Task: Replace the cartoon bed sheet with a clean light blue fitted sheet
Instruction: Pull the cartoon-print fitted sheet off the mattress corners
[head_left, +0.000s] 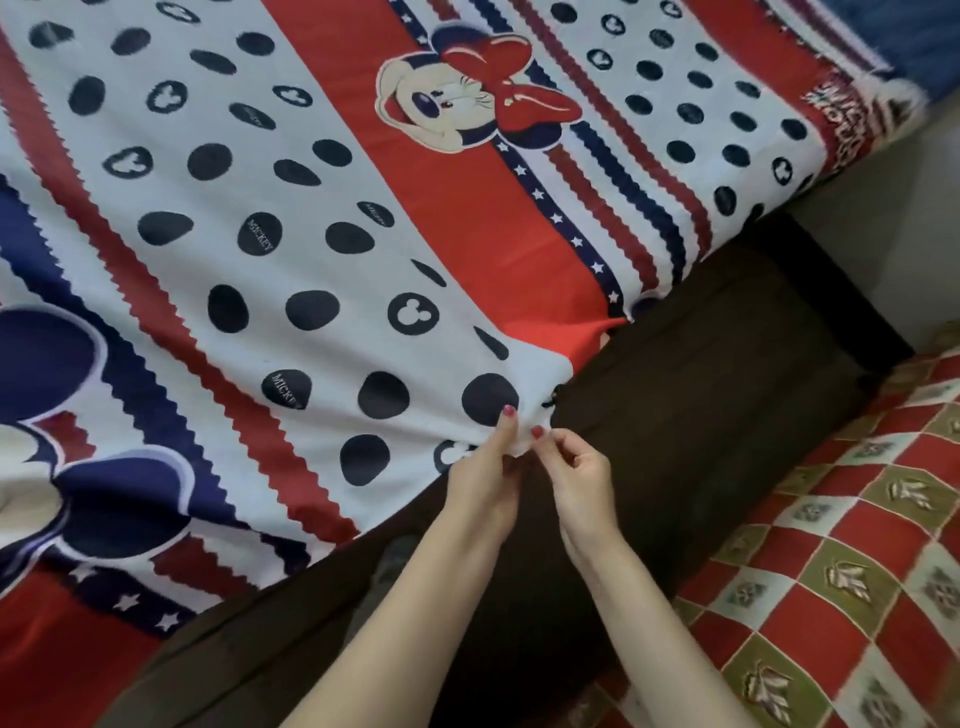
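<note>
Landmark: bed edge (597, 374).
Sheet (291, 218): spreads up-left from both hands.
Left hand (485, 480): pinching sheet hem.
Right hand (576, 475): just beside, pinching same hem.

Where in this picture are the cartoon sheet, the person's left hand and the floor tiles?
cartoon sheet (322, 249): head view, on the white spotted middle stripe.
left hand (485, 480): head view, on the back of the hand, which pinches the sheet's edge.
floor tiles (841, 561): head view, on a red tile.

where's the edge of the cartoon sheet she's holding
Low centre of the head view: both the left hand and right hand pinch the cartoon sheet edge beside the dark bed base.
</note>
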